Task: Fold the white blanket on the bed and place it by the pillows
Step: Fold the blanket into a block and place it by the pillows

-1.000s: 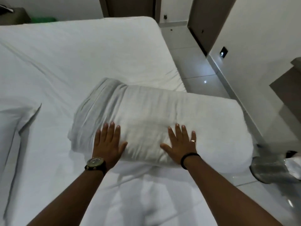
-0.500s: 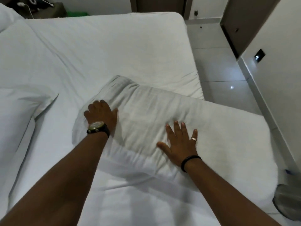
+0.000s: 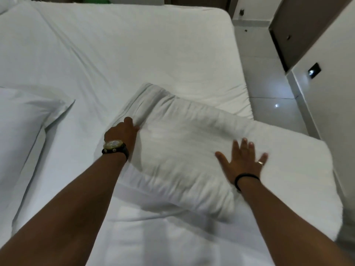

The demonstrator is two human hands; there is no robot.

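The white blanket (image 3: 178, 143) lies folded into a thick bundle near the bed's right corner, its right end reaching past the mattress edge. My left hand (image 3: 123, 131), with a watch on the wrist, curls around the bundle's left end, its fingers tucked into the folds. My right hand (image 3: 242, 162) rests flat on top of the bundle, fingers spread, a ring and a black wristband visible. A white pillow (image 3: 23, 123) lies to the left of the blanket, with a strip of sheet between them.
The bed (image 3: 119, 54) is covered with a white sheet and stretches away ahead. Glossy tiled floor (image 3: 269, 89) runs along its right side, bordered by a wall with a dark socket plate (image 3: 314, 71) and a dark door (image 3: 288, 31).
My left hand slid from the top of the bundle to its left end and curled into the folds. My right hand stayed flat on top, shifting a little to the right. The view turned left.
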